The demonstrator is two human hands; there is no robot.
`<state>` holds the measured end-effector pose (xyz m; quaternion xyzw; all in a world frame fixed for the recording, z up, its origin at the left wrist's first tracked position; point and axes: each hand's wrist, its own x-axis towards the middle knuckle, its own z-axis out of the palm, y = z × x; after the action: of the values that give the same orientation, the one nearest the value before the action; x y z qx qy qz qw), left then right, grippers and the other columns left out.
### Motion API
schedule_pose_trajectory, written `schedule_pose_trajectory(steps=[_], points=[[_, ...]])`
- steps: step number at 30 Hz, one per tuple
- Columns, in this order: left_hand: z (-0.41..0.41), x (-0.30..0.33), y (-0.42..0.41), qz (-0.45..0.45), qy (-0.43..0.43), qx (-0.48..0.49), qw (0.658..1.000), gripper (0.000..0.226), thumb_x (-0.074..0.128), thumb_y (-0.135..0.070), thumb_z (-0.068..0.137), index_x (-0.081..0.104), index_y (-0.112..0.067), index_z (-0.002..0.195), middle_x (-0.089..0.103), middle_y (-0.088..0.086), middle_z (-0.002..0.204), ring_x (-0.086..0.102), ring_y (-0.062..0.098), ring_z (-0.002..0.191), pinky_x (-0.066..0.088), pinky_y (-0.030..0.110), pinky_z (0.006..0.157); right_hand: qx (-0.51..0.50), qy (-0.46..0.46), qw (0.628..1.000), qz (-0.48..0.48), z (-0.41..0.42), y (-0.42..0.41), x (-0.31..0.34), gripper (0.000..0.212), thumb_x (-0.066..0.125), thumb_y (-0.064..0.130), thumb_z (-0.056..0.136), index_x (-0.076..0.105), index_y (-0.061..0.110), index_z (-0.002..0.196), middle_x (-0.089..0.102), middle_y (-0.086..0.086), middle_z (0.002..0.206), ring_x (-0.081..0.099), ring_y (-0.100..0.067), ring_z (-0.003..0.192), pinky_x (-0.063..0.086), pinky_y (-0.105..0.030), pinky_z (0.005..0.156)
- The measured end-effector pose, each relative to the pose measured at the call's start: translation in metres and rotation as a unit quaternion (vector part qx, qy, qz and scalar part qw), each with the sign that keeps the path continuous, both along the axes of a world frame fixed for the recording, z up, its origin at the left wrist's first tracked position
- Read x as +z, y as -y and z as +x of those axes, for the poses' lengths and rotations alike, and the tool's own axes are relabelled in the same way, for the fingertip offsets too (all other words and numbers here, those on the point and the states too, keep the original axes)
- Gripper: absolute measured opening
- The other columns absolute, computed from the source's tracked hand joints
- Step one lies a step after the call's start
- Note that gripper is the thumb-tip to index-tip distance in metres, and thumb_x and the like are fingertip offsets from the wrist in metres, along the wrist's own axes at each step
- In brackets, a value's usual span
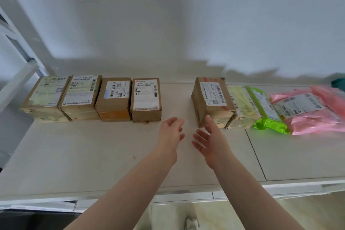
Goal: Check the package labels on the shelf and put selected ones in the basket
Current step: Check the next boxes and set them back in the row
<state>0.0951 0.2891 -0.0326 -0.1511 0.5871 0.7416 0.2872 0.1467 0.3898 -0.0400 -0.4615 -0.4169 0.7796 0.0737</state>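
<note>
A row of labelled packages lies along the back of the pale shelf. Several brown cardboard boxes sit on the left, the nearest being the box marked 866 303 666. After a gap comes another brown box, then a yellowish-taped box, a green plastic mailer and a pink mailer. My left hand and my right hand reach over the shelf in front of the gap, both empty with fingers relaxed. My right thumb is close to the brown box's front corner. No basket is in view.
A white wall rises behind the packages. The shelf's white upright frame stands at the far left. Its front edge runs below my forearms, with floor and a shoe beneath. A dark green item peeks in at the far right.
</note>
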Motion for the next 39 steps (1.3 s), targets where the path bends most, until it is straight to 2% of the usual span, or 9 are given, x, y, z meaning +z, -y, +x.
schedule_pose_trajectory(steps=[3, 5, 9, 15, 21, 24, 28, 33, 39], points=[[-0.003, 0.01, -0.029, -0.04, -0.04, -0.068, 0.996, 0.054, 0.061, -0.035, 0.093, 0.044, -0.013, 0.139, 0.052, 0.004, 0.134, 0.051, 0.019, 0.117, 0.04, 0.039, 0.108, -0.019, -0.012, 0.999, -0.027, 0.005, -0.02, 0.007, 0.049, 0.066, 0.046, 0.088, 0.05, 0.015, 0.122, 0.06, -0.015, 0.114, 0.061, -0.026, 0.096, 0.052, -0.036, 0.069], [-0.006, 0.018, -0.046, -0.052, -0.058, -0.102, 0.992, 0.063, 0.06, -0.041, 0.092, 0.038, -0.013, 0.144, 0.048, 0.003, 0.142, 0.046, 0.017, 0.118, 0.036, 0.032, 0.105, -0.012, -0.018, 0.999, -0.044, 0.005, -0.028, 0.01, 0.05, 0.066, 0.045, 0.089, 0.048, 0.015, 0.125, 0.059, -0.016, 0.117, 0.06, -0.027, 0.1, 0.052, -0.037, 0.072], [-0.01, 0.032, -0.069, -0.061, -0.064, -0.123, 0.988, 0.065, 0.062, -0.039, 0.091, 0.035, -0.012, 0.144, 0.053, 0.002, 0.132, 0.045, 0.011, 0.101, 0.035, 0.026, 0.087, -0.008, -0.029, 0.998, -0.057, 0.004, -0.037, 0.013, 0.041, 0.064, 0.042, 0.091, 0.051, 0.019, 0.122, 0.059, -0.012, 0.109, 0.058, -0.028, 0.106, 0.051, -0.04, 0.079], [-0.013, 0.025, -0.077, -0.046, -0.076, -0.116, 0.989, 0.045, 0.059, -0.034, 0.094, 0.047, -0.019, 0.134, 0.061, -0.003, 0.124, 0.061, 0.021, 0.103, 0.051, 0.03, 0.077, 0.001, -0.05, 0.997, -0.067, 0.006, -0.039, 0.012, 0.034, 0.065, 0.04, 0.091, 0.059, 0.019, 0.117, 0.063, -0.012, 0.11, 0.06, -0.028, 0.113, 0.052, -0.04, 0.088], [-0.011, 0.013, -0.051, 0.019, -0.078, -0.064, 0.995, 0.035, 0.048, -0.023, 0.101, 0.05, -0.014, 0.134, 0.063, 0.006, 0.127, 0.064, 0.022, 0.11, 0.058, 0.037, 0.087, 0.035, -0.075, 0.996, -0.039, 0.006, -0.036, 0.021, 0.019, 0.065, 0.035, 0.092, 0.058, 0.018, 0.091, 0.067, -0.008, 0.101, 0.064, -0.025, 0.109, 0.052, -0.04, 0.093], [-0.003, 0.011, -0.035, 0.034, -0.11, -0.027, 0.993, 0.036, 0.048, -0.02, 0.1, 0.05, -0.011, 0.135, 0.064, 0.005, 0.126, 0.065, 0.019, 0.109, 0.059, 0.033, 0.083, 0.068, -0.091, 0.993, -0.012, 0.006, -0.032, 0.021, 0.025, 0.069, 0.038, 0.086, 0.06, 0.017, 0.098, 0.068, -0.011, 0.109, 0.063, -0.024, 0.11, 0.053, -0.038, 0.087], [0.009, 0.016, -0.023, 0.057, -0.124, 0.014, 0.991, 0.036, 0.055, -0.016, 0.097, 0.049, -0.013, 0.133, 0.065, 0.002, 0.122, 0.067, 0.013, 0.106, 0.059, 0.032, 0.085, 0.145, -0.133, 0.98, 0.037, 0.003, -0.025, 0.018, 0.062, 0.073, 0.047, 0.07, 0.063, 0.022, 0.126, 0.07, -0.001, 0.123, 0.061, -0.017, 0.119, 0.051, -0.038, 0.096], [0.018, 0.026, -0.008, 0.064, -0.115, 0.025, 0.991, 0.038, 0.066, -0.016, 0.09, 0.048, -0.022, 0.123, 0.065, 0.0, 0.121, 0.067, 0.011, 0.104, 0.059, 0.034, 0.083, 0.181, -0.161, 0.966, 0.087, 0.0, -0.025, 0.027, 0.056, 0.069, 0.044, 0.076, 0.062, 0.023, 0.128, 0.074, 0.002, 0.117, 0.065, -0.018, 0.116, 0.049, -0.039, 0.1], [0.013, 0.039, 0.037, 0.086, -0.117, 0.066, 0.987, 0.081, 0.079, -0.03, 0.069, 0.035, -0.041, 0.136, 0.055, 0.006, 0.134, 0.062, 0.022, 0.114, 0.056, 0.048, 0.09, 0.208, -0.149, 0.95, 0.177, 0.003, -0.035, 0.049, 0.044, 0.059, 0.058, 0.074, 0.07, 0.03, 0.107, 0.077, 0.003, 0.104, 0.066, -0.021, 0.1, 0.047, -0.04, 0.09]])
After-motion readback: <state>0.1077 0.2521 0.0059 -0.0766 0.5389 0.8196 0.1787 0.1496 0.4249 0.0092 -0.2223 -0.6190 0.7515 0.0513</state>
